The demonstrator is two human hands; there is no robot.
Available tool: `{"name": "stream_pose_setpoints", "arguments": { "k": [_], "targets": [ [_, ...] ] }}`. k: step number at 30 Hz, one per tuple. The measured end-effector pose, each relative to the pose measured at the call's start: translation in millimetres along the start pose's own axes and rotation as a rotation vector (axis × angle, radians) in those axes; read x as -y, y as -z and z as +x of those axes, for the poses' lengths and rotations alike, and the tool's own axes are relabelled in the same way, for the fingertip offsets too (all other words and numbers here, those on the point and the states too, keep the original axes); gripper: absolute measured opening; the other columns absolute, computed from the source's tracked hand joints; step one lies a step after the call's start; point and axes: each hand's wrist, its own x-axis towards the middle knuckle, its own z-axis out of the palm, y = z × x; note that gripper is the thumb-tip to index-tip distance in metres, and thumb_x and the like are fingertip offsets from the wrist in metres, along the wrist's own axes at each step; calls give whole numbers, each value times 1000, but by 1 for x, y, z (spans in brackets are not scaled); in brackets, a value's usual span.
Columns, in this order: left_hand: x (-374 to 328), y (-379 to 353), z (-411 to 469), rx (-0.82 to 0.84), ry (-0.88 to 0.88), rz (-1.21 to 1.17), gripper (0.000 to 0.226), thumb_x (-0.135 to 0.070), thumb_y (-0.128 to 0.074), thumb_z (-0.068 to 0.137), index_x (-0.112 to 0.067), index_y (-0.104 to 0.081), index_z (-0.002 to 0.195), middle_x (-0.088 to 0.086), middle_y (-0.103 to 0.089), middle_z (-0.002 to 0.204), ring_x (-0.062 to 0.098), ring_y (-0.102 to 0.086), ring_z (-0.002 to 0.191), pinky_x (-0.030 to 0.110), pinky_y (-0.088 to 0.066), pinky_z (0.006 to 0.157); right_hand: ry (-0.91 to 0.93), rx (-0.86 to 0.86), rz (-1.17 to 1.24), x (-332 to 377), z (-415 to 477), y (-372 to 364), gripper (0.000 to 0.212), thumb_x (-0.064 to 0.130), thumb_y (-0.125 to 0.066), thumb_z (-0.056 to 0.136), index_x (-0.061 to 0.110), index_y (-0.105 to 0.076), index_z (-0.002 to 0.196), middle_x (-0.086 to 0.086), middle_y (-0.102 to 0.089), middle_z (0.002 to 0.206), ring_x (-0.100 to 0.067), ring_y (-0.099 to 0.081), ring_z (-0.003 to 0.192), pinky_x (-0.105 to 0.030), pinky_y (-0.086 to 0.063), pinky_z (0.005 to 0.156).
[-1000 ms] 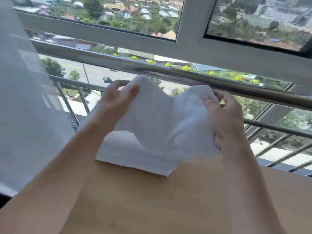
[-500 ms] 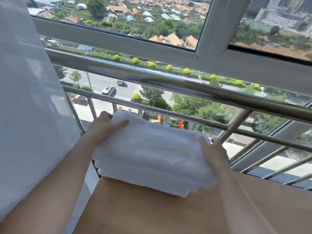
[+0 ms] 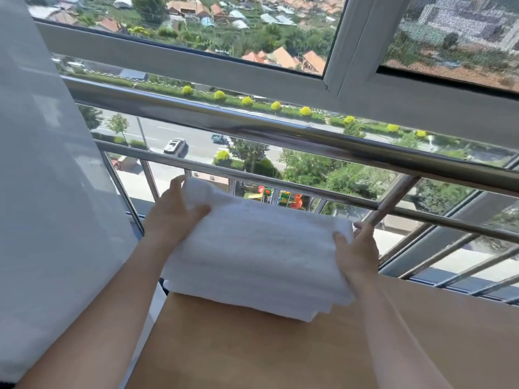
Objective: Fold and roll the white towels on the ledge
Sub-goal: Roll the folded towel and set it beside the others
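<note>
Head: left hand (image 3: 171, 220), right hand (image 3: 357, 251) grip towel stack (image 3: 258, 254) at ledge (image 3: 280, 349) corner.

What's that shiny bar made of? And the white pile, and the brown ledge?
The bar looks like polished metal, likely stainless steel: it mirrors light in bright streaks. The white towels look like soft terry cloth, probably cotton, with a fuzzy ribbed surface. The ledge looks like smooth matte wood or laminate; I cannot tell which.

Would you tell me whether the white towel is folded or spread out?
Folded: the towel shows stacked layers along its near edge; left hand and right hand hold its ends.
</note>
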Motion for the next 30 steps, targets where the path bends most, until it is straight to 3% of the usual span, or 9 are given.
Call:
{"name": "stream_pose_setpoints", "arguments": {
  "k": [3, 6, 8, 11, 14, 17, 21, 25, 30],
  "targets": [
    [-3, 1, 0, -45, -63, 55, 88, -47, -78, 79, -29, -29, 150, 13, -47, 138, 36, -52, 125, 48, -45, 95, 101, -104, -208, 5, -7, 2, 48, 22, -59, 94, 11, -44, 137, -22, -45, 136, -40, -50, 120, -43, -40, 96],
    [-8, -2, -10, -163, -121, 249, 83, -44, -75, 83, -23, -33, 152, 15, -43, 144, 37, -40, 133, 50, -35, 105, 310, -170, -473, 22, -22, -3, 46, 23, -58, 92, 11, -48, 135, -19, -43, 142, -40, -44, 127, -48, -35, 102],
    [-26, -14, -24, -173, -225, 337, 69, -48, -63, 92, -23, -37, 151, 12, -38, 154, 33, -30, 144, 48, -23, 113, 472, -51, -450, 38, -37, -19, 46, 32, -52, 97, 18, -45, 140, -12, -36, 152, -34, -37, 136, -49, -28, 110],
    [-56, -45, -49, 65, -431, 311, 51, -51, -38, 103, -31, -40, 150, -1, -36, 160, 21, -24, 150, 41, -15, 118, 589, 216, -449, 57, -53, -49, 50, 47, -34, 101, 33, -32, 149, 2, -21, 163, -22, -23, 146, -45, -18, 116],
    [-49, -56, -56, 232, -445, 444, 55, -53, -19, 104, -38, -27, 155, -7, -20, 166, 16, -11, 154, 41, -6, 122, 526, 370, -594, 45, -51, -60, 60, 61, -15, 97, 40, -20, 154, 5, -15, 166, -20, -11, 151, -43, -4, 121],
    [-27, -42, -41, 224, -346, 482, 64, -61, -11, 100, -37, -18, 158, -7, -9, 169, 16, 0, 155, 43, 2, 124, 395, 353, -612, 21, -33, -40, 69, 68, -6, 93, 41, -13, 156, 7, -6, 167, -18, 1, 153, -42, 3, 123],
    [-19, -30, -34, 203, -292, 524, 70, -67, -12, 96, -37, -15, 159, -6, -5, 169, 18, 2, 155, 43, 4, 124, 243, 358, -508, -12, -14, -11, 62, 63, -12, 99, 42, -10, 157, 8, -4, 167, -14, 0, 153, -45, -9, 123],
    [-29, -34, -40, 190, -237, 591, 73, -68, -11, 95, -35, -11, 160, -2, 1, 170, 22, 9, 155, 48, 9, 123, 128, 382, -328, -34, -12, 6, 59, 60, -16, 100, 44, -9, 157, 7, -12, 167, -17, -14, 152, -47, -16, 122],
    [-59, -56, -69, 235, -258, 556, 76, -71, -14, 94, -30, -18, 158, 3, -10, 169, 31, -1, 155, 51, 2, 123, 103, 365, -234, -51, -27, 25, 57, 52, -22, 104, 34, -21, 157, -6, -23, 164, -18, -15, 152, -39, -17, 121]
  ]
}}
